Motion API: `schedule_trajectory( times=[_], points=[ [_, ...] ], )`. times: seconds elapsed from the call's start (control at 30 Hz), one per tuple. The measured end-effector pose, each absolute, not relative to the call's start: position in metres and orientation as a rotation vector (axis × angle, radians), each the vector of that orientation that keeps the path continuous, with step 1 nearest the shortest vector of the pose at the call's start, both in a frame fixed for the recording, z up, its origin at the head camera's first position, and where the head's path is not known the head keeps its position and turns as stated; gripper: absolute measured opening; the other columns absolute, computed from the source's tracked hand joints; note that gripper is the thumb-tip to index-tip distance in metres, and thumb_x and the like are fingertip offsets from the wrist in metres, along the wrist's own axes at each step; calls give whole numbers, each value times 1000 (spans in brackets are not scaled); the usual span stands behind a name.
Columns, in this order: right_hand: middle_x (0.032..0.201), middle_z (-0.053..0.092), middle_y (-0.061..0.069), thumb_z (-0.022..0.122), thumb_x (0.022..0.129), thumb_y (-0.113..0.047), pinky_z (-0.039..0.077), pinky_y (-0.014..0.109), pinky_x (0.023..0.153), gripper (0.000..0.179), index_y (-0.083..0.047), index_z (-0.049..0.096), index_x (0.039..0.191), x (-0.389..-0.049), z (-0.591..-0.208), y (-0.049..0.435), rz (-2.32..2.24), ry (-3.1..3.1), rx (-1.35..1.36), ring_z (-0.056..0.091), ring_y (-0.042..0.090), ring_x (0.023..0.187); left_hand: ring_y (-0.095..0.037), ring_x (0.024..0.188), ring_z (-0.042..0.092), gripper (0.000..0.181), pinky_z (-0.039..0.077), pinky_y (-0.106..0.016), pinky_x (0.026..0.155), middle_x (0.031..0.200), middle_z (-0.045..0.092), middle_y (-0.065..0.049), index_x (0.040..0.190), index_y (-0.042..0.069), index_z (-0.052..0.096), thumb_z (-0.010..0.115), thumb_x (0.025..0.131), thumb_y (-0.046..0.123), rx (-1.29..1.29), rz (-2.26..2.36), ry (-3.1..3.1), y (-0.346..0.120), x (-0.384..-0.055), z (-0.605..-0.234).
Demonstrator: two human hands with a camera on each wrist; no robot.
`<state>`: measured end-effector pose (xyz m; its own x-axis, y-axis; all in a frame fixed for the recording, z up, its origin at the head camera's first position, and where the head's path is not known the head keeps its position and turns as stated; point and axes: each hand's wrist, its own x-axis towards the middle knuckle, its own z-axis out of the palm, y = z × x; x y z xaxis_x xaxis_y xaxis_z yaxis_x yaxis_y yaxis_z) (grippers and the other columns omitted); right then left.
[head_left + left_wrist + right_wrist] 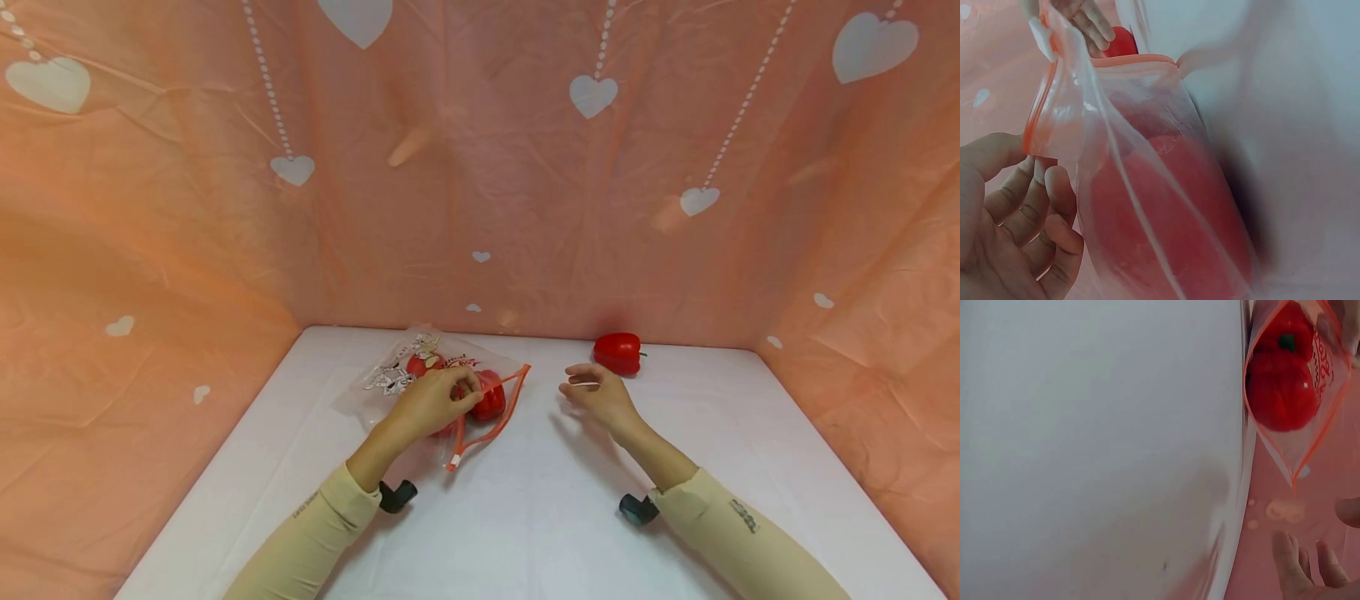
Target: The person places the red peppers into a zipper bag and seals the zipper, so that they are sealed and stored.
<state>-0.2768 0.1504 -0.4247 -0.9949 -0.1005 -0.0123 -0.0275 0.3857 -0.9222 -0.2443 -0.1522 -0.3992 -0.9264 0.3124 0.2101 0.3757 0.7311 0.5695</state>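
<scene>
A clear zip bag (491, 364) with an orange zip edge (517, 392) and printed cartoon figures lies left of centre, its mouth spread toward the right. Inside are red bell peppers (1282, 390), one showing a green stem in the right wrist view. My left hand (435, 402) pinches the bag's rim between thumb and fingers, plain in the left wrist view (1022, 219). Held in the air right of the bag mouth, my right hand (602, 400) has loosely bent fingers and nothing in it. Just behind it, one loose red bell pepper (617, 354) rests on the table.
The white-covered table (510, 533) ends at an orange curtain (517, 208) with white hearts, which also closes off both sides. A dark wrist camera mount (397, 497) sits under the left forearm, another (637, 509) under the right.
</scene>
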Motion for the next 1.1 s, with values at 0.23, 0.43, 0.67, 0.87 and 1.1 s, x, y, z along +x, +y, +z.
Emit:
schedule_trajectory(
  times=[0.23, 0.43, 0.67, 0.87, 1.1],
  points=[
    [137, 65, 26, 73, 103, -18, 60, 40, 98, 47, 3, 59, 143, -280, -423, 161, -1673, 2618, -101, 68, 41, 122, -9, 74, 58, 9, 51, -29, 68, 82, 68, 9, 96, 20, 72, 81, 97, 22, -569, -899, -2853, -150, -244, -401],
    [134, 66, 27, 74, 103, -19, 61, 32, 94, 47, 4, 60, 142, -284, -423, 168, -1670, 2679, -127, 68, 42, 120, -9, 73, 58, 12, 50, -28, 66, 80, 66, 10, 91, 21, 71, 82, 95, 21, -575, -869, -2851, -150, -244, -401],
    [130, 68, 29, 73, 103, -16, 58, 41, 101, 43, 5, 61, 138, -289, -423, 174, -1645, 2785, -143, 68, 45, 121, -8, 71, 57, 14, 48, -28, 64, 77, 64, 11, 88, 22, 70, 83, 94, 20, -583, -867, -2824, -151, -244, -401],
    [132, 66, 32, 74, 101, -11, 57, 19, 91, 42, 8, 62, 137, -294, -423, 180, -1665, 2826, -160, 68, 45, 121, -8, 70, 56, 16, 47, -28, 62, 76, 63, 11, 87, 22, 69, 83, 94, 19, -568, -860, -2828, -150, -244, -402],
    [127, 68, 33, 75, 100, -7, 47, 5, 79, 39, 11, 62, 132, -299, -424, 186, -1682, 2864, -172, 69, 47, 117, -9, 70, 55, 18, 47, -29, 60, 75, 62, 12, 86, 22, 67, 83, 92, 16, -551, -813, -2805, -150, -243, -401]
  ],
)
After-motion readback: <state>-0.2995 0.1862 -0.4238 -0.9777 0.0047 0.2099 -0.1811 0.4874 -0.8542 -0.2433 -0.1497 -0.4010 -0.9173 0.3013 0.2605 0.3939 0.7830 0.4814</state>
